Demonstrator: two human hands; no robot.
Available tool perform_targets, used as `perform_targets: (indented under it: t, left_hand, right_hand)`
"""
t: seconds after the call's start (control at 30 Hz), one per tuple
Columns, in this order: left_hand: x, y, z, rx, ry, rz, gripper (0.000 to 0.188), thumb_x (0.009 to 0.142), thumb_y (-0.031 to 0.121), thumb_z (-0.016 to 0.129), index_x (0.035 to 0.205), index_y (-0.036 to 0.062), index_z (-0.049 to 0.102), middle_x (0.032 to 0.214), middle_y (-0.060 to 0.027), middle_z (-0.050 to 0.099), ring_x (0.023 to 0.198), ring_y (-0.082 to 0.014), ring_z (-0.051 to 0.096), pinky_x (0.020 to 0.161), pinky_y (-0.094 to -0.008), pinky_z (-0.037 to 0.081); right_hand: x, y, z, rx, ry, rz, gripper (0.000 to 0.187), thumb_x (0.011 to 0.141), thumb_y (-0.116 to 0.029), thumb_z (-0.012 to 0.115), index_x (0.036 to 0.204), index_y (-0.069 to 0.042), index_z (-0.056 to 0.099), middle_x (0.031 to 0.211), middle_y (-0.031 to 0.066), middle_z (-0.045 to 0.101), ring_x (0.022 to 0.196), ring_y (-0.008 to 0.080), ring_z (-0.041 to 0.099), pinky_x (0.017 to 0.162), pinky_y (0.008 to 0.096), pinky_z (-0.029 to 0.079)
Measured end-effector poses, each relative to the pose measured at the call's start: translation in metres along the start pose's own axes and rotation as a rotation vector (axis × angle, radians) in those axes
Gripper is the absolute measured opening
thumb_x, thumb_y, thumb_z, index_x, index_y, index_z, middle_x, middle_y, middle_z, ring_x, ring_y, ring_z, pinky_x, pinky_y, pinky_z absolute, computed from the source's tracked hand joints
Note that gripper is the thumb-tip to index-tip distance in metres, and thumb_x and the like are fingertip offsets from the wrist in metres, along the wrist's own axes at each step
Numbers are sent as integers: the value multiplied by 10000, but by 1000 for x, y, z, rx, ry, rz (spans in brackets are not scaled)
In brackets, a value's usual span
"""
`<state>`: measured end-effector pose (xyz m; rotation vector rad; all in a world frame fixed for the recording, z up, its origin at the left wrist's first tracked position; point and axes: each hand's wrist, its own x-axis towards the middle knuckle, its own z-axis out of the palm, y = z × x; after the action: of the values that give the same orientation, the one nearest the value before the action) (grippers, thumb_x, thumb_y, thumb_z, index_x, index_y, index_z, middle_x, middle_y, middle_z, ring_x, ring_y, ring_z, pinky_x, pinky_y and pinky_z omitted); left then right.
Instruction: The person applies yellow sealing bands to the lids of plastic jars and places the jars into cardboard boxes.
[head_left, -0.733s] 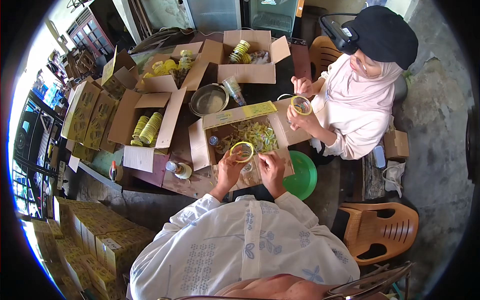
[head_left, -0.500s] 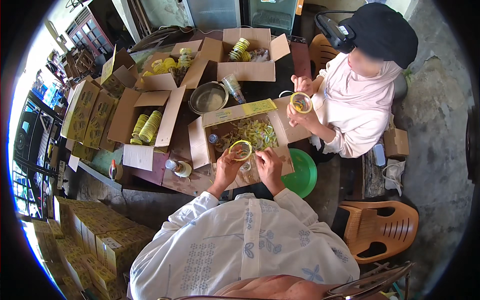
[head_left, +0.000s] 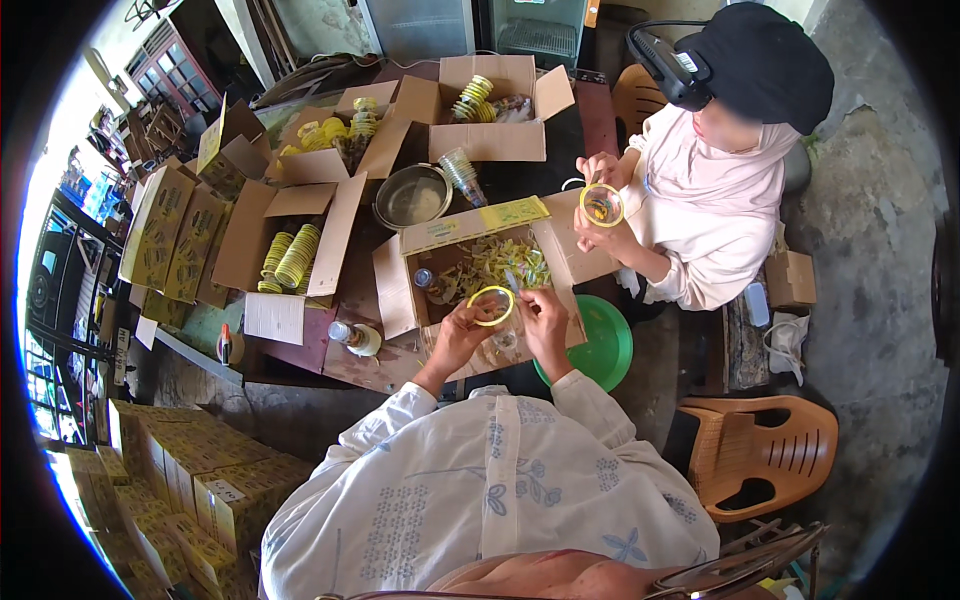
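Observation:
My left hand [head_left: 458,335] is closed around a clear plastic cup [head_left: 478,318] with a yellow rim, tilted so its mouth faces up toward me. Just right of it, my right hand [head_left: 545,328] pinches a thin, greyish blade-like piece [head_left: 512,282], too small to name surely. Both hands are above the near side of an open cardboard box [head_left: 392,290] holding many yellow-green strips [head_left: 510,262]. A bottle with a dark cap [head_left: 424,278] stands in the box's left end. Another clear cup [head_left: 505,342] shows between my hands, partly hidden.
To the right, a person [head_left: 715,200] holds a similar yellow-rimmed cup [head_left: 601,206]. A metal bowl [head_left: 413,197] and stacked clear cups [head_left: 461,175] stand behind the box. A capped bottle [head_left: 356,338] is at left, a green basin [head_left: 605,345] at right, a carton of yellow-rimmed cups [head_left: 297,255] farther left.
The cup in my left hand has turned and shifted slightly right and down. My right hand has risen slightly, and the thin piece in its fingers now shows.

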<state>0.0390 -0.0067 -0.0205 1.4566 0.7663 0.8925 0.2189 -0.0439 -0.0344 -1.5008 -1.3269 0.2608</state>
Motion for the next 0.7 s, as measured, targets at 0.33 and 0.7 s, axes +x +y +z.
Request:
perform_targets:
  t: [0.33, 0.7]
  left_hand:
    - [4, 20, -9, 793, 247, 372, 219, 737, 132, 846, 897, 40, 727, 1399, -191, 486, 1329, -400, 451, 1123, -502, 346]
    - [1, 38, 6, 796, 291, 321, 148, 778, 72, 773, 910, 18, 730, 924, -104, 638, 951, -307, 587, 809, -405, 501]
  right_hand:
    - [-3, -23, -15, 177, 43, 56, 134, 852, 30, 709, 977, -2, 672, 858, 105, 631, 677, 193, 637, 611, 314, 500]
    - [-15, -47, -9, -139, 13, -244, 220, 751, 19, 756, 943, -74, 700, 789, 62, 588, 695, 252, 624, 601, 377, 510]
